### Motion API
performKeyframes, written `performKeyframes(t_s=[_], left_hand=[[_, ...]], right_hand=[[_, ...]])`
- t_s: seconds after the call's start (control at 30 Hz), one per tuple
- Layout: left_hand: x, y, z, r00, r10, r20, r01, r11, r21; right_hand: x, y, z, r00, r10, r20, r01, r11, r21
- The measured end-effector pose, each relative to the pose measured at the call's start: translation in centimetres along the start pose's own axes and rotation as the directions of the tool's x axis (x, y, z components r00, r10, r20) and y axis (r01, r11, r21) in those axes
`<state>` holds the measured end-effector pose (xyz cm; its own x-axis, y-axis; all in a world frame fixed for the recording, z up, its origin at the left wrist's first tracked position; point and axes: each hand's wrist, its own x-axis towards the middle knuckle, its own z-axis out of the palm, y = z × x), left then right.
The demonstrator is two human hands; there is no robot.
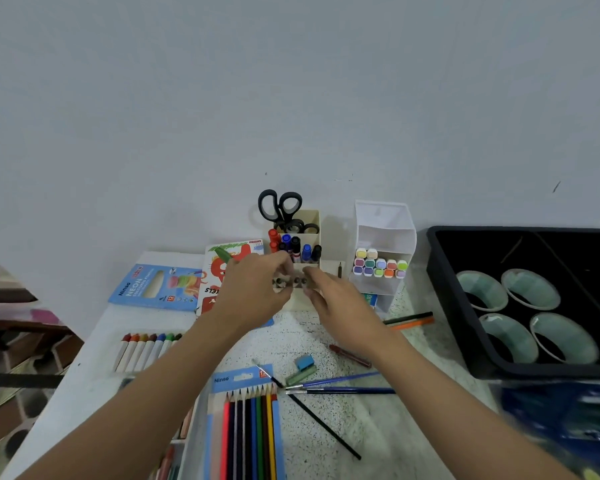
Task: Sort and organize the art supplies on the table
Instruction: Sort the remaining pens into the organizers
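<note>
Grey holed block point(290, 281) is pinched at its ends between left hand point(253, 289) and right hand point(343, 299), just before the far cream organizer point(314, 216).

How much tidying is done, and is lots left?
About halfway, I'd guess. Done: scissors and red, blue and black markers stand in the beige organizer; pastel markers sit in the white holder. In hand: the left hand and right hand hold a small holed piece, too blurred to name. Left: paintbrushes, an eraser, loose pens on the table.

"Ninso NEON" – blue box point(155, 287), "Ninso" – pencil pack point(245, 410)
</note>
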<state>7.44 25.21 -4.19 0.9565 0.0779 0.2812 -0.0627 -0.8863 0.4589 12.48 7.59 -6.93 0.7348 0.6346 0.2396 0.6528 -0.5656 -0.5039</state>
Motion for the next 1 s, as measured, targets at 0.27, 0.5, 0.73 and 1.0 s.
performKeyframes(t_s=[0.27, 0.5, 0.73, 1.0], left_hand=[[-7.2, 1.3, -1.3, 0.977, 0.102, 0.188, -0.1, 0.995, -0.02], [-11.6, 2.2, 4.3, 0.875, 0.248, 0.415, -0.342, 0.924, 0.17], [-12.1, 2.7, 5.9, 0.836, 0.361, 0.412, -0.469, 0.861, 0.198], [-11.6, 4.1, 4.5, 0.873, 0.399, 0.279, -0.399, 0.915, -0.06]], right_hand=[[-6.9, 0.8, -1.3, 1.0, -0.025, -0.016, 0.026, 0.998, 0.057], [-12.0, 2.6, 1.4, 0.989, -0.035, 0.142, 0.044, 0.997, -0.061], [-13.5, 3.9, 1.6, 0.996, -0.011, 0.089, 0.017, 0.998, -0.057], [-14.3, 4.2, -1.3, 0.99, 0.1, 0.096, -0.102, 0.994, 0.022]])
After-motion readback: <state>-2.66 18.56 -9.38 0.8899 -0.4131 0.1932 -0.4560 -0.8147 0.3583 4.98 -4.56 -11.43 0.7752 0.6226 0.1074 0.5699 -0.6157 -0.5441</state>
